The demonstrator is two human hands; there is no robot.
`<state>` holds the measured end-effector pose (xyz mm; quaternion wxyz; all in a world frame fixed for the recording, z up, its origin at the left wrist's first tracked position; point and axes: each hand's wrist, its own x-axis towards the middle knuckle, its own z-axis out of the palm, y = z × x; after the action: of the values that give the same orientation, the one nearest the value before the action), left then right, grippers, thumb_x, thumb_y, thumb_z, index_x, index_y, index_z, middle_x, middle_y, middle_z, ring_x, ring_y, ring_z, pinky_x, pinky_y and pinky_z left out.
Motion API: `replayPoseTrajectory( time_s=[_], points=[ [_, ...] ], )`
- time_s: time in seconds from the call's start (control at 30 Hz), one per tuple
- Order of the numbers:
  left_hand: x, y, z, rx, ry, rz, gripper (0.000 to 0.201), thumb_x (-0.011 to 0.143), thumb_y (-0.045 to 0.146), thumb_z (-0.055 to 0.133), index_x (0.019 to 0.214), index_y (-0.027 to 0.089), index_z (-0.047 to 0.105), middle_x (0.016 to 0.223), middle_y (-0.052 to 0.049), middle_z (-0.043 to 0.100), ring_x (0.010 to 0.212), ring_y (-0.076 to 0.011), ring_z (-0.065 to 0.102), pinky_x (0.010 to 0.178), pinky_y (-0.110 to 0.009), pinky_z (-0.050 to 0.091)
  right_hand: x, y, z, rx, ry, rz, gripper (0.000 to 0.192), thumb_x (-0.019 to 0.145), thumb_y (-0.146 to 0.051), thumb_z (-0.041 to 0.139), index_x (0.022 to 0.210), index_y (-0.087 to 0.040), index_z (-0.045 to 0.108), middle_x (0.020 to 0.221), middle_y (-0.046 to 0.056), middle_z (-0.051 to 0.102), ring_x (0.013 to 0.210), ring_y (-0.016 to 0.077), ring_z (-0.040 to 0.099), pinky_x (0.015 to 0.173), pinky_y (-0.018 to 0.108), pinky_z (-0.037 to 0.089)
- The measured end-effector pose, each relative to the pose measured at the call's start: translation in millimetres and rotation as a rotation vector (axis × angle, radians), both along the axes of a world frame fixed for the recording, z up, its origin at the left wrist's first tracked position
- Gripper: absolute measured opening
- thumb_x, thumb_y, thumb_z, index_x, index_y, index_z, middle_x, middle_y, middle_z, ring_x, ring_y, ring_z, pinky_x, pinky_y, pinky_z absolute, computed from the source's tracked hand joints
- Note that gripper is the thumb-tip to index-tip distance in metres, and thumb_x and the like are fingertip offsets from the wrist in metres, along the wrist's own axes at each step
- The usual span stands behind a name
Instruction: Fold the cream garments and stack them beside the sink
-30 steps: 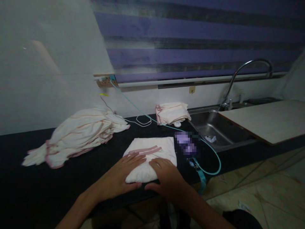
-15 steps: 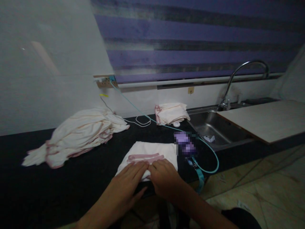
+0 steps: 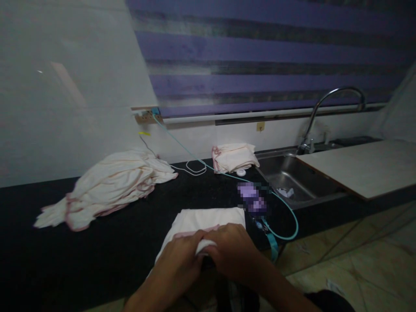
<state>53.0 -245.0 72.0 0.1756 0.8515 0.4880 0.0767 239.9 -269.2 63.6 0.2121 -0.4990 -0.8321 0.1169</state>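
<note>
Change: both hands drawn back toward the near desk edge since half a second ago; pink-trimmed edge of the folded cloth pulled nearer with them, now under the fingers rather than ahead of them.
Left hand: fingers curled, pinching the cloth's near edge.
Right hand: fingers bent over the same edge, touching the left hand; grip closed on the cloth.
Cloth position: flat on the dark desk, near edge, just left of the phone.
Hidden: near part of the cloth covered by both hands; phone screen blurred out; picture dim, fold count impossible to tell.
Cut off: forearms at the bottom edge.
Sink: small whitish scrap inside, unclear what; board covering its right part.
Elsewhere: loose cloth heap left, folded stack by the wall, teal cable looping past the phone.
</note>
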Motion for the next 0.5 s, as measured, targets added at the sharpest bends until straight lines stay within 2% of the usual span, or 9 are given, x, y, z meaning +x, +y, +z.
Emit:
replayPoseTrajectory(
  time_s=[0.07,0.13,0.2,0.27,0.33,0.4,0.5],
  points=[
    [2,-3,8.1,-0.064,-0.037,0.030,0.034,0.087,0.014,0.052,0.114,0.022,0.072,0.114,-0.011,0.078,0.108,-0.0283,0.072,0.090,-0.037,0.051,3,-1,5.4,-0.032,0.010,0.038,0.025,0.101,-0.039,0.056,0.108,-0.025,0.075,0.098,0.006,0.079,0.090,0.0250,0.072,0.084,0.036,0.048],
    [3,-5,18.1,-0.137,-0.094,0.043,0.027,0.086,0.016,0.054,0.102,0.021,0.075,0.104,-0.009,0.079,0.098,-0.0261,0.073,0.080,-0.031,0.050,7,-3,6.7,-0.053,0.139,0.032,0.027,0.097,-0.046,0.063,0.100,-0.024,0.077,0.092,0.006,0.079,0.086,0.0248,0.073,0.082,0.035,0.049],
    [1,-7,29.6,-0.219,-0.194,0.062,0.023,0.084,0.018,0.056,0.093,0.021,0.077,0.095,-0.006,0.079,0.090,-0.0231,0.073,0.074,-0.028,0.048,15,-7,4.8,-0.068,0.399,-0.057,0.033,0.087,-0.052,0.074,0.104,-0.024,0.077,0.095,0.006,0.079,0.089,0.0251,0.072,0.082,0.033,0.051],
    [-3,-7,42.3,-0.321,-0.321,0.114,0.018,0.079,0.021,0.062,0.087,0.019,0.078,0.086,-0.003,0.078,0.080,-0.0212,0.071,0.069,-0.025,0.047,25,-11,0.3,-0.104,0.711,-0.172,0.050,0.076,-0.056,0.083,0.114,-0.025,0.075,0.105,0.007,0.078,0.095,0.0260,0.072,0.083,0.033,0.053],
    [-8,-9,55.6,-0.400,-0.472,0.220,0.018,0.069,0.026,0.073,0.084,0.018,0.077,0.080,-0.002,0.077,0.075,-0.0214,0.068,0.065,-0.025,0.047,36,-14,-7.5,-0.167,0.993,-0.204,0.071,0.069,-0.059,0.087,0.127,-0.024,0.069,0.118,0.010,0.076,0.105,0.0280,0.071,0.087,0.034,0.055],
    [-12,-13,67.3,-0.461,-0.651,0.368,0.032,0.056,0.030,0.083,0.085,0.016,0.077,0.078,-0.002,0.076,0.075,-0.0236,0.068,0.065,-0.026,0.050,43,-17,-20.6,-0.250,1.181,-0.144,0.087,0.063,-0.059,0.090,0.137,-0.022,0.063,0.129,0.012,0.072,0.113,0.0303,0.070,0.093,0.037,0.055],
    [-10,-25,74.7,-0.582,-0.904,0.604,0.048,0.044,0.031,0.091,0.087,0.017,0.074,0.077,-0.004,0.076,0.080,-0.0287,0.072,0.069,-0.032,0.057,37,-25,-51.9,-0.319,1.237,-0.070,0.099,0.052,-0.059,0.093,0.138,-0.018,0.065,0.131,0.014,0.072,0.118,0.0336,0.069,0.099,0.041,0.055]
  ],
)
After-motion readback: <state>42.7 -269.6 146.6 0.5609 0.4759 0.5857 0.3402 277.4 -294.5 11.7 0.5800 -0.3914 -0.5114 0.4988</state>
